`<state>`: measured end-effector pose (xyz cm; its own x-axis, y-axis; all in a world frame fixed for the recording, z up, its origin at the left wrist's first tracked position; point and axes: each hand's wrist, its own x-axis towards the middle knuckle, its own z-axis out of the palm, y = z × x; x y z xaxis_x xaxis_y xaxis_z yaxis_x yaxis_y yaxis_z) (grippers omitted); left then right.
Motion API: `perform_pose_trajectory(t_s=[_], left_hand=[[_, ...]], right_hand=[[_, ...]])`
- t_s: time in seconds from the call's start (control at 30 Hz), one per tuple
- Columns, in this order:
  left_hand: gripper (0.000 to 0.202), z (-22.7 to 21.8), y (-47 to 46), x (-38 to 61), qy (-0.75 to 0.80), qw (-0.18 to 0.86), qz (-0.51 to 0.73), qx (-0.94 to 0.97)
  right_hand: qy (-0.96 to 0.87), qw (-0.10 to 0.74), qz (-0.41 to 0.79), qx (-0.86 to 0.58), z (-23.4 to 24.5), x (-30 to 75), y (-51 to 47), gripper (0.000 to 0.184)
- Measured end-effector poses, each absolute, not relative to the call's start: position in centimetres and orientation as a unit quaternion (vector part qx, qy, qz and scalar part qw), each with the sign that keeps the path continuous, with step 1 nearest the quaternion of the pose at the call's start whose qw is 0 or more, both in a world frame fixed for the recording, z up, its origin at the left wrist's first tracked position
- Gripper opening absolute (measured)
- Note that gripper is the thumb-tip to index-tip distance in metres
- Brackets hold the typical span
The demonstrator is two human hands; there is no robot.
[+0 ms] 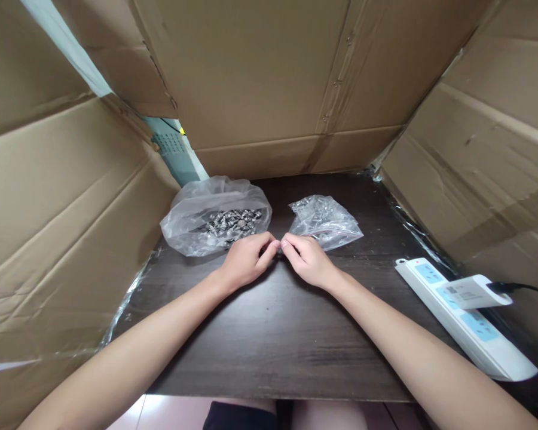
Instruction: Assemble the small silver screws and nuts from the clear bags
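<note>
My left hand (250, 258) and my right hand (308, 259) meet over the middle of the dark table, fingertips touching or almost touching. Both have thumb and fingers pinched together; anything between them is too small or too hidden to name. Just beyond my left hand lies an open clear plastic bag (186, 218) holding a heap of small shiny metal parts (235, 224), which look like screws or similar fittings. Behind my right hand is a clear zip bag (327, 221) with small pale or transparent pieces inside, its red seal line facing me.
A white power strip (466, 322) with a plugged-in white adapter (475, 292) and black cable lies at the right. Cardboard walls (269, 71) enclose the dark wooden table (269, 340) at the back and both sides. Clear tape runs along the side edges.
</note>
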<state>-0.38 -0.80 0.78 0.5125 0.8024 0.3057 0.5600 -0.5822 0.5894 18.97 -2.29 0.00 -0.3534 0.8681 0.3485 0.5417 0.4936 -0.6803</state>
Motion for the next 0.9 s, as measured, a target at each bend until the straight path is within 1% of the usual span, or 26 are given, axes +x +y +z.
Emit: perform_pose_trajectory(t_s=[0.2, 0.37, 0.6, 0.8, 0.9], left_hand=[[0.022, 0.72, -0.79, -0.37, 0.394, 0.221, 0.287, 0.845], [0.013, 0.37, -0.79, -0.46, 0.377, 0.244, 0.314, 0.836], [0.014, 0.46, -0.85, -0.31, 0.375, 0.267, 0.313, 0.831], [0.027, 0.71, -0.81, -0.42, 0.379, 0.243, 0.296, 0.842], [0.019, 0.52, -0.82, -0.46, 0.377, 0.254, 0.308, 0.836]], right_hand=[[-0.783, 0.358, 0.240, -0.448, 0.06, 19.00, -2.32, 0.027], [-0.779, 0.358, 0.246, -0.452, -0.07, 18.97, -2.26, 0.029], [-0.775, 0.364, 0.248, -0.452, -0.12, 18.97, -2.24, 0.033], [-0.779, 0.368, 0.247, -0.444, -0.08, 19.00, -2.29, 0.032], [-0.776, 0.367, 0.250, -0.447, 0.01, 19.00, -2.29, 0.031]])
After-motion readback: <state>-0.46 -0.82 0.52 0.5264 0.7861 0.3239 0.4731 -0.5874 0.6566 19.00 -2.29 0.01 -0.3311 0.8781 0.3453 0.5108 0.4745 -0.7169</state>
